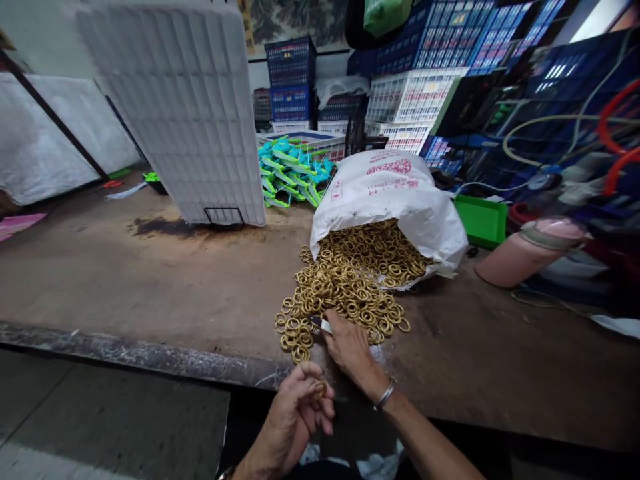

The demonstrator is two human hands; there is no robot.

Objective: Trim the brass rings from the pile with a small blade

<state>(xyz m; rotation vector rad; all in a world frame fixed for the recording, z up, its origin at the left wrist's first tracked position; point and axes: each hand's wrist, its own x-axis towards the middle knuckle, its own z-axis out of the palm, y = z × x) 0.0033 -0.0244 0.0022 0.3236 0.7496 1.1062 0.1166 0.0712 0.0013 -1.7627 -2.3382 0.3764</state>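
Gold-coloured rings (340,290) spill in a pile from the mouth of a white sack (385,180) onto the brown table. At the near side of the pile, my right hand (350,347) is closed on a small tool (320,323) with a dark end and a whitish part; its tip touches the rings. My left hand (300,407) is in front of the table's edge, palm up, with a gold ring (320,388) pinched between thumb and fingers. A metal bangle (385,395) circles my right wrist.
A tall white ribbed panel (185,113) stands on the table at the left in a black wire stand (224,217). Behind lie green and blue plastic pieces (290,170). To the right are a green tray (480,220) and a pink bottle (530,253). Stacked crates (291,83) stand behind.
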